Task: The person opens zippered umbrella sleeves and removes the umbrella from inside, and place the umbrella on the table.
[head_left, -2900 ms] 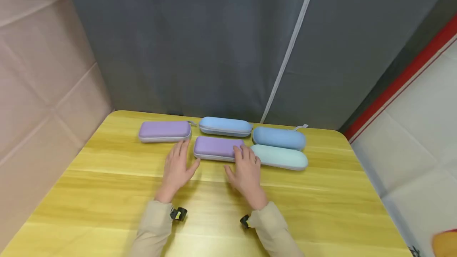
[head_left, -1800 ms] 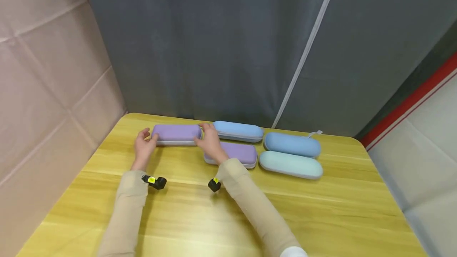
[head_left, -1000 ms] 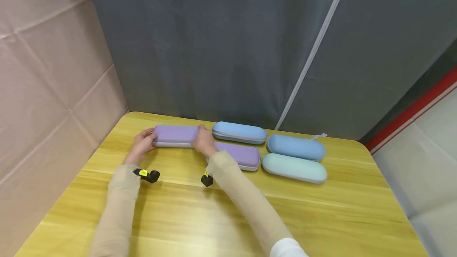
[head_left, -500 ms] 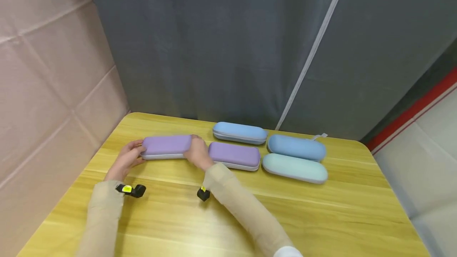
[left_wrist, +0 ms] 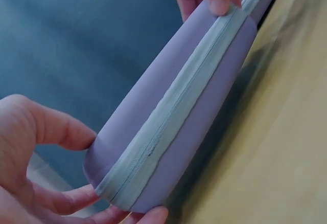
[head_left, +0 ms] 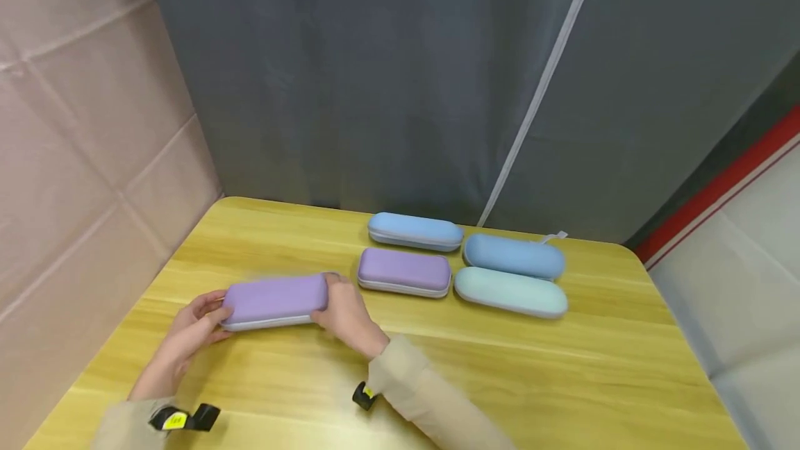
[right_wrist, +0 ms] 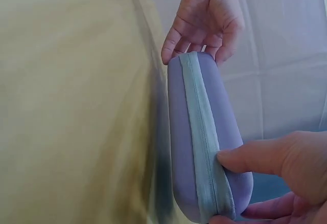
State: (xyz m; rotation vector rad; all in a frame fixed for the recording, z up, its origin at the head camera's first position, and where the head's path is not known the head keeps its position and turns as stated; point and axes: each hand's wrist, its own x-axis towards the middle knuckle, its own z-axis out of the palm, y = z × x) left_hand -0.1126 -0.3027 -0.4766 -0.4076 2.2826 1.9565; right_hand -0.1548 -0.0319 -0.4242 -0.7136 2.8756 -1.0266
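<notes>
Purple is covering the case (head_left: pixel 275 299), which is spanning the space between both hands and seemingly hanging just above the table (head_left: pixel 562 380), left of the other purple case (head_left: pixel 404 266) and nearer the person. The likeliest trouble is lying in the rounded ends: with mostly fingertips bearing the left side, a loosening pinch could be letting that end drop. Uneven lifting could be twisting the case out of the fingers; swinging right, it could be knocking its neighbour. As for the grip, the left hand (head_left: pixel 190 330) is pinching one end, thumb and fingers standing apart by the case's thickness. The right hand (head_left: pixel 348 314) is clamping the opposite end, thumb resting at the zip band (right_wrist: pixel 196 106).
</notes>
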